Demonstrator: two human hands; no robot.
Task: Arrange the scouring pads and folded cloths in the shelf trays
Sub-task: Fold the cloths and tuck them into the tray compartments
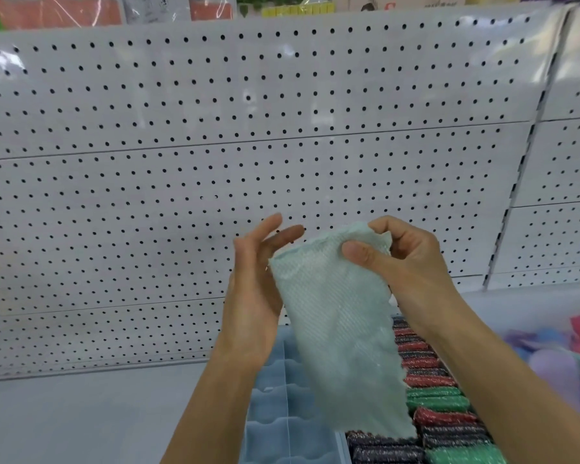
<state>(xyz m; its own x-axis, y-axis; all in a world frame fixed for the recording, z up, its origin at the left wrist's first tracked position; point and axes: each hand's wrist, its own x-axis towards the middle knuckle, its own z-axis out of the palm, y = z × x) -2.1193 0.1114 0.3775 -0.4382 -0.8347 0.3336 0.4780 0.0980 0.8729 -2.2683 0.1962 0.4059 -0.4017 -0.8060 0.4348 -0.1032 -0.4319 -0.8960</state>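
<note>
Mid-fold: right hand (406, 259) pinching pale green cloth (339, 329), left hand (258, 289) open alongside (divided tray (275, 413) below), likely halving next.

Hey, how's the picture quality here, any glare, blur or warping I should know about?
Head view: glare streaks the glossy pegboard at upper left and right; wide-angle warping bows its seams; pastel cloths at right edge are blurred; the held cloth and both hands stay fairly sharp.

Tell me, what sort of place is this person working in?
Most likely a shop aisle. A white pegboard back panel rises behind a shelf, packaged goods line the shelf above, and a divided tray sits beside rows of scouring pads for display.
</note>
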